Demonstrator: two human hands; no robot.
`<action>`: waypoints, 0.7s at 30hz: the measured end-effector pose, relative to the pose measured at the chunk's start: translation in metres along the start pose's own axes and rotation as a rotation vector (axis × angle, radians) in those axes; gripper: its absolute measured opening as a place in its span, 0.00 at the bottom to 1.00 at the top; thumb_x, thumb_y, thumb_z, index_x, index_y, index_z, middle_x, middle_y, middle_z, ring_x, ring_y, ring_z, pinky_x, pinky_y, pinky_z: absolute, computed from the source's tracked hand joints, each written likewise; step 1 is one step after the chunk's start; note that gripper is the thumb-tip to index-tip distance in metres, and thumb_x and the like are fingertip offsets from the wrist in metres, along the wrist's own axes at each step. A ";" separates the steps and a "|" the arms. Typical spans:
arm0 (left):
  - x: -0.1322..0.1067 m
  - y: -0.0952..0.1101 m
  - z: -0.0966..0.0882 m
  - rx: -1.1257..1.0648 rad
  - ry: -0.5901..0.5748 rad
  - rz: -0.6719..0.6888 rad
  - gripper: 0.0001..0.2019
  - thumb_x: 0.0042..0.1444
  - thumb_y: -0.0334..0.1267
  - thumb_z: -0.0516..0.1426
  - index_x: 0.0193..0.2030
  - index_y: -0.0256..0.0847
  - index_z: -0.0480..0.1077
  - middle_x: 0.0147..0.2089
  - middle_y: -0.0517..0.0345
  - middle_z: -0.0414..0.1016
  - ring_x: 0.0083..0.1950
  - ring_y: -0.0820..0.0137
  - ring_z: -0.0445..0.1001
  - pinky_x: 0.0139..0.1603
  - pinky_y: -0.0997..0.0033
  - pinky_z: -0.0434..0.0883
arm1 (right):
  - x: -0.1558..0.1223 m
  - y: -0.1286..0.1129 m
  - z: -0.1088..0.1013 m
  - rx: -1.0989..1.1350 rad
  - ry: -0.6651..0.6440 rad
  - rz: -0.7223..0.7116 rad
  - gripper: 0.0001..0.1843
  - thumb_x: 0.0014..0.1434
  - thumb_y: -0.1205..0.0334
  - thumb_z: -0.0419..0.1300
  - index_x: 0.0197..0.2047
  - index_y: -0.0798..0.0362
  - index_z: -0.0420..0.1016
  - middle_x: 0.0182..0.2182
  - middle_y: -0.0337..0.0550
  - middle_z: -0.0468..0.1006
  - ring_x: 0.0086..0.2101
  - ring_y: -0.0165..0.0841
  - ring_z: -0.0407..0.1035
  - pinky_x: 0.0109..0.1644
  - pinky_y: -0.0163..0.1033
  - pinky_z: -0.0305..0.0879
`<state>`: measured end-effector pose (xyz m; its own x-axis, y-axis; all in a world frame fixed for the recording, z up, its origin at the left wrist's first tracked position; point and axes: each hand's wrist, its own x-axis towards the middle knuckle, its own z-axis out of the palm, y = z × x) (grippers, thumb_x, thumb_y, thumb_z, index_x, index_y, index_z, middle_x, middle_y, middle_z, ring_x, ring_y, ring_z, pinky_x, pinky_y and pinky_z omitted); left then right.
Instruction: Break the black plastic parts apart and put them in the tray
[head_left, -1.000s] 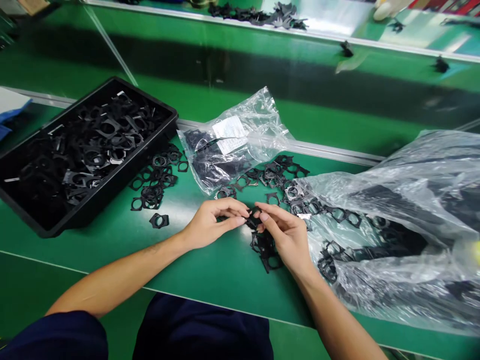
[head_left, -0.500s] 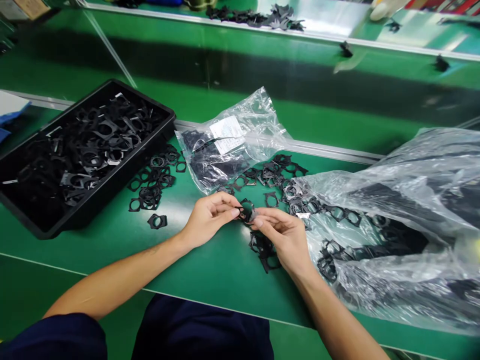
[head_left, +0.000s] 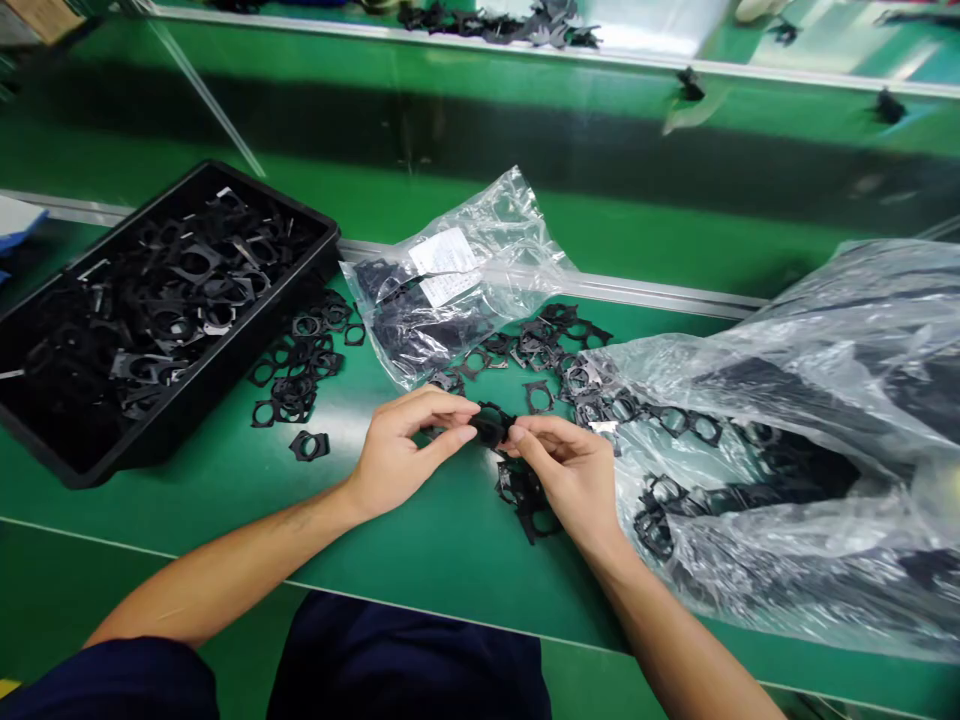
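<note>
A small black plastic frame with a round hole (head_left: 491, 427) is held up over the worktable between both hands. My right hand (head_left: 574, 475) pinches its right edge between thumb and fingers. At its left edge, the thumb and fingertips of my left hand (head_left: 405, 445) close on it. Beneath and beside my right hand lies a small pile of similar black frames (head_left: 536, 510). A single frame (head_left: 538, 397) lies flat just beyond the hands, and another lone frame (head_left: 309, 446) rests left of my left hand.
A black tray (head_left: 259, 320) full of such frames stands at the left. Behind the hands lies a clear bag (head_left: 517, 225) with a white label. A large, open plastic bag (head_left: 825, 570) spills frames at the right. More black parts (head_left: 499, 28) sit on the back ledge.
The frame has been turned between my fingers, its hole now showing as a flatter, darker oval. My left hand has shifted slightly left, and the whole view has moved a little.
</note>
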<state>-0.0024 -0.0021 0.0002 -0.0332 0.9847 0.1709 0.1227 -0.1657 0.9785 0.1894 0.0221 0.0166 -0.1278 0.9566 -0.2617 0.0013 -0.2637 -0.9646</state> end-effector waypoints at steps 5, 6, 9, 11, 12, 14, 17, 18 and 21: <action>0.002 -0.004 0.004 0.030 0.019 -0.060 0.06 0.60 0.39 0.64 0.40 0.39 0.78 0.34 0.56 0.80 0.34 0.72 0.78 0.37 0.74 0.76 | -0.002 0.000 0.002 0.004 -0.042 0.030 0.15 0.49 0.49 0.75 0.29 0.51 0.82 0.25 0.43 0.85 0.28 0.38 0.82 0.35 0.40 0.79; 0.003 -0.005 0.004 0.034 0.022 -0.072 0.07 0.60 0.39 0.64 0.40 0.39 0.77 0.34 0.57 0.80 0.34 0.72 0.77 0.36 0.74 0.76 | -0.002 0.000 0.002 0.006 -0.048 0.037 0.15 0.49 0.48 0.75 0.29 0.51 0.82 0.24 0.43 0.85 0.28 0.39 0.82 0.34 0.40 0.79; 0.005 -0.007 0.004 0.038 0.024 -0.077 0.06 0.59 0.39 0.64 0.38 0.39 0.76 0.33 0.58 0.79 0.33 0.73 0.76 0.36 0.75 0.74 | -0.001 0.001 0.002 0.004 -0.061 0.055 0.16 0.49 0.48 0.75 0.29 0.51 0.82 0.24 0.43 0.85 0.28 0.39 0.82 0.34 0.40 0.79; 0.004 -0.006 0.004 0.032 0.029 -0.075 0.06 0.59 0.39 0.64 0.37 0.39 0.76 0.32 0.58 0.79 0.32 0.73 0.75 0.36 0.75 0.73 | -0.001 0.002 0.002 0.002 -0.068 0.057 0.16 0.49 0.48 0.75 0.30 0.52 0.82 0.24 0.43 0.85 0.28 0.39 0.82 0.35 0.40 0.79; 0.004 -0.005 0.004 0.026 0.032 -0.079 0.06 0.59 0.38 0.64 0.37 0.39 0.76 0.32 0.59 0.79 0.32 0.74 0.75 0.35 0.75 0.73 | -0.001 0.002 0.003 0.003 -0.072 0.056 0.16 0.49 0.48 0.75 0.29 0.52 0.82 0.24 0.43 0.84 0.28 0.39 0.82 0.35 0.40 0.79; 0.003 -0.004 0.004 0.010 0.032 -0.104 0.05 0.58 0.38 0.65 0.37 0.39 0.77 0.31 0.59 0.78 0.31 0.74 0.74 0.34 0.76 0.72 | -0.001 0.003 0.003 0.006 -0.079 0.056 0.16 0.49 0.48 0.75 0.29 0.52 0.82 0.24 0.43 0.84 0.28 0.38 0.82 0.34 0.39 0.78; 0.002 -0.003 0.005 -0.045 0.018 -0.171 0.06 0.57 0.38 0.66 0.36 0.39 0.77 0.31 0.59 0.78 0.31 0.74 0.73 0.32 0.76 0.71 | -0.001 0.004 0.003 0.003 -0.071 0.055 0.16 0.49 0.48 0.75 0.29 0.52 0.82 0.24 0.43 0.84 0.27 0.38 0.81 0.34 0.39 0.78; 0.003 -0.002 0.005 -0.073 0.014 -0.194 0.06 0.56 0.39 0.66 0.36 0.39 0.77 0.31 0.59 0.78 0.31 0.74 0.74 0.32 0.77 0.71 | -0.001 0.004 0.003 -0.004 -0.067 0.050 0.16 0.49 0.48 0.75 0.29 0.52 0.82 0.24 0.43 0.84 0.27 0.38 0.81 0.34 0.39 0.78; 0.004 -0.002 0.005 -0.151 0.022 -0.243 0.09 0.55 0.42 0.67 0.36 0.39 0.77 0.29 0.60 0.77 0.30 0.75 0.73 0.32 0.77 0.71 | -0.001 0.005 0.002 -0.029 -0.061 0.036 0.16 0.50 0.48 0.74 0.30 0.52 0.82 0.25 0.43 0.85 0.27 0.37 0.81 0.33 0.39 0.77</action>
<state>0.0022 0.0021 -0.0013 -0.0649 0.9955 -0.0694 -0.0404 0.0669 0.9969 0.1878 0.0193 0.0125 -0.1872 0.9372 -0.2943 0.0351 -0.2931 -0.9554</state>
